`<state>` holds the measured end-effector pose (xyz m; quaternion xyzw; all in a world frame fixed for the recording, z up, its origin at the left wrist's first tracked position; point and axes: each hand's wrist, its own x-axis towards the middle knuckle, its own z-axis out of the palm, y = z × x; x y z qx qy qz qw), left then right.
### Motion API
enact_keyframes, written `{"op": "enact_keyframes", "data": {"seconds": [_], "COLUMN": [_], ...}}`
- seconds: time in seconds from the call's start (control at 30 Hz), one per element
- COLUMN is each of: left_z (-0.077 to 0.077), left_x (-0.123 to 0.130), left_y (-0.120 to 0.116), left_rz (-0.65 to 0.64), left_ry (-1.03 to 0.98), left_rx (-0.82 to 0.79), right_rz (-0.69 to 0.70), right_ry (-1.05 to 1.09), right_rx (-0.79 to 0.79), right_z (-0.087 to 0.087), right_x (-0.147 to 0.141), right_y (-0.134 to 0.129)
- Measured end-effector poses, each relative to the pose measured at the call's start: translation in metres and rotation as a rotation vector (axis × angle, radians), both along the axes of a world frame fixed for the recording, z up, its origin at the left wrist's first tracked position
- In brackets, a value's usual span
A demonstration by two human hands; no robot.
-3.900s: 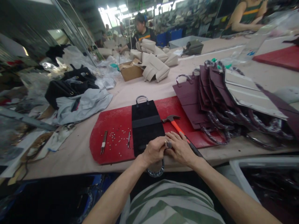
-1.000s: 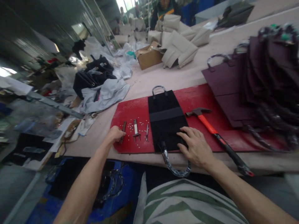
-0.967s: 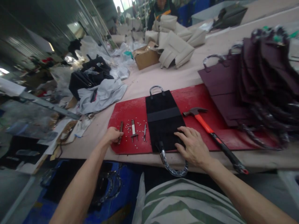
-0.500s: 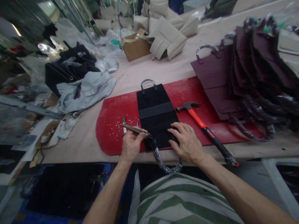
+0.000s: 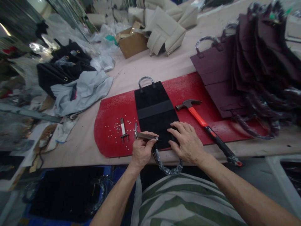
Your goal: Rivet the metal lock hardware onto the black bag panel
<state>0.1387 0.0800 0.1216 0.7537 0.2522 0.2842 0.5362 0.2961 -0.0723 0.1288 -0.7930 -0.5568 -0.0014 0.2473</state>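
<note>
A black bag panel [image 5: 154, 108] lies flat on the red mat [image 5: 110, 110], with plastic-wrapped handles at its far and near ends. My left hand [image 5: 143, 150] is closed on a metal punch tool [image 5: 147, 136], its tip over the near end of the panel beside a handle base. My right hand [image 5: 188, 141] rests on the panel's near right edge, fingers spread and nothing held. A second metal tool [image 5: 123, 129] lies on the mat at the left among several tiny rivets. The hammer [image 5: 197, 116] with an orange and black handle lies to the right.
Purple bag panels [image 5: 218, 75] are piled at the right. A cardboard box [image 5: 131, 42] and beige pieces [image 5: 166, 31] stand at the back. Grey cloth [image 5: 82, 91] and black bags [image 5: 68, 67] are at the left. A blue crate [image 5: 108, 172] sits below the table edge.
My left hand has moved right with the metal tool, whose tip is now over the panel near the handle base. My right hand stays on the panel. The view has shifted slightly.
</note>
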Motion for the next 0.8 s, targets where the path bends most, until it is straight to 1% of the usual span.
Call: {"op": "enact_keyframes", "data": {"seconds": [0.17, 0.27, 0.4, 0.47, 0.53, 0.67, 0.8], "left_z": [-0.005, -0.006, -0.005, -0.002, 0.000, 0.005, 0.005], "left_x": [0.002, 0.002, 0.005, 0.008, 0.010, 0.015, 0.017], "left_y": [0.000, -0.001, -0.002, -0.002, -0.001, -0.002, -0.005], "left_rz": [-0.017, -0.033, -0.064, -0.092, -0.122, -0.152, -0.128], "left_ry": [0.013, -0.029, -0.108, -0.115, -0.094, -0.063, -0.070], "left_rx": [0.118, 0.208, 0.382, 0.446, 0.449, 0.367, 0.295], "right_rz": [-0.008, -0.008, -0.006, -0.006, -0.006, -0.008, -0.014], "right_ry": [0.005, 0.006, 0.004, 0.000, -0.004, -0.008, -0.002], "right_rx": [0.005, 0.006, 0.013, 0.018, 0.020, 0.022, 0.030], "right_z": [0.000, 0.001, 0.001, 0.000, 0.000, 0.000, -0.001], "right_x": [0.000, 0.000, 0.000, 0.000, 0.000, 0.000, -0.002], "right_y": [0.000, -0.001, -0.001, -0.002, -0.002, -0.002, 0.000]}}
